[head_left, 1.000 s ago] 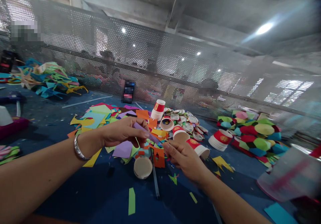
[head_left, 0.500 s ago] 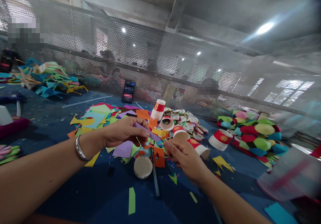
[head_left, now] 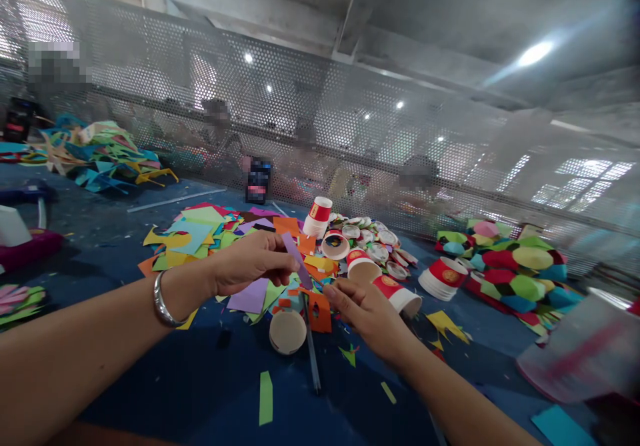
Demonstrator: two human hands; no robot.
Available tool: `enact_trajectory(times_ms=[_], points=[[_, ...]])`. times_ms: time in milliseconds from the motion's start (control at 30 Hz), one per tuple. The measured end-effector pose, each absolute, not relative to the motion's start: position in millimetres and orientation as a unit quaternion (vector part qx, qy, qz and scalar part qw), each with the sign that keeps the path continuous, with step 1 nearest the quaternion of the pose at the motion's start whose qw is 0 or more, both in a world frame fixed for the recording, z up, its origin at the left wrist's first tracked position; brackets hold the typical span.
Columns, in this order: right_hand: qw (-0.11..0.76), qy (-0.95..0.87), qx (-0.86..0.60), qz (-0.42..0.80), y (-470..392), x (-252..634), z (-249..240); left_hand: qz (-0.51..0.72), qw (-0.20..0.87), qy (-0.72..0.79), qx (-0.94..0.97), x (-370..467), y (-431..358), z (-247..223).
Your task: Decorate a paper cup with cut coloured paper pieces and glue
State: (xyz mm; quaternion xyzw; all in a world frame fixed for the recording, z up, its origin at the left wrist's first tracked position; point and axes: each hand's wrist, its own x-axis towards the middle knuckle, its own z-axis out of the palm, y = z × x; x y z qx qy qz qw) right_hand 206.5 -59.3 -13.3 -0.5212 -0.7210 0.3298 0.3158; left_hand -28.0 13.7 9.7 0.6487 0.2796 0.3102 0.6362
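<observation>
We note the left hand [head_left: 253, 263] pinching a purple strip [head_left: 296, 259] above the scrap pile [head_left: 210, 233]; the right hand [head_left: 367, 313], fingers loosely curled and holding nothing, sits just beside its lower end; we advise gripping near the tip, keeping the strip taut.

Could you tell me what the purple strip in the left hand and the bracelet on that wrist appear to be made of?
The purple strip, pinched by the left hand, looks like matte coloured craft paper: thin, flat and straight-cut, like the scraps piled behind. The bracelet seems to be polished metal, probably silver-toned, judging by its bright highlights; the exact metal cannot be told.
</observation>
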Motion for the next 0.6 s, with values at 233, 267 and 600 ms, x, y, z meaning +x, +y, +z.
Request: enact_trajectory(times_ms=[233, 267, 600], points=[[0.294, -0.738, -0.52, 0.313, -60.1, 205.4, -10.5, 0.297, 0.597, 0.288, 0.687, -23.1, 11.4, 6.4], [0.293, -0.741, -0.519, 0.31, -60.4, 205.1, -9.9, 0.297, 0.588, 0.291, 0.693, -22.6, 11.0, 6.2], [0.291, -0.752, -0.514, 0.293, -60.2, 204.4, -9.7, 0.281, 0.572, 0.283, 0.717, -22.5, 9.5, 5.3]])
